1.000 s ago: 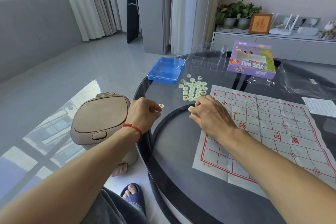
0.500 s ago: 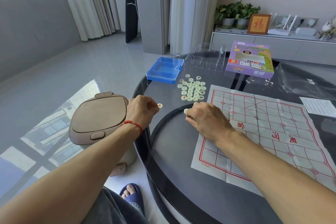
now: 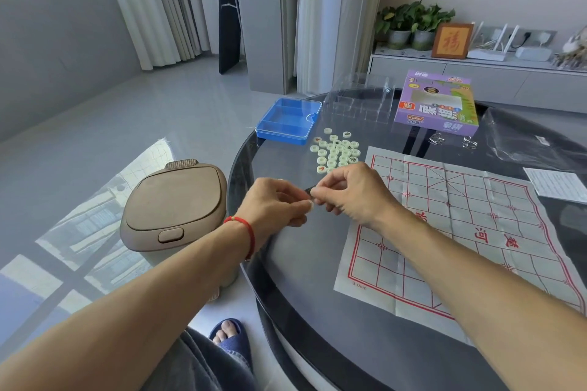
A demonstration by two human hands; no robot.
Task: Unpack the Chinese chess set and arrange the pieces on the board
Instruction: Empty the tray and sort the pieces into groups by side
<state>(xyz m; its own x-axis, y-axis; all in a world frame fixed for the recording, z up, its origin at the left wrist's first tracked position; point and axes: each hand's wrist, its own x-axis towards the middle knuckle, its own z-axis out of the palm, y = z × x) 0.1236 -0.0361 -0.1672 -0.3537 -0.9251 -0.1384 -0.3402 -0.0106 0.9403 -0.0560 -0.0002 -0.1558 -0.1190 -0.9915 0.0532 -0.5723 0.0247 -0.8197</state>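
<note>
My left hand [image 3: 273,203] and my right hand [image 3: 352,194] meet fingertip to fingertip above the table's left edge, left of the paper chess board [image 3: 460,216]. Between the fingertips shows a pale round chess piece [image 3: 311,204]; both hands have curled fingers pinching there, and I cannot tell whether a second piece is hidden. A pile of several pale green pieces [image 3: 336,151] with red and black characters lies beyond the hands, next to the board's far left corner. No piece lies on the board.
A blue plastic case [image 3: 287,120], a clear tray [image 3: 359,98] and the purple game box [image 3: 436,105] stand at the back of the dark glass table [image 3: 254,279]. Plastic bag [image 3: 524,136] and leaflet [image 3: 559,184] lie right. A brown bin [image 3: 173,200] stands left.
Both hands have lifted off the table and come together, each bringing the piece it was pinching; the right hand has left the board's edge and moved left.
</note>
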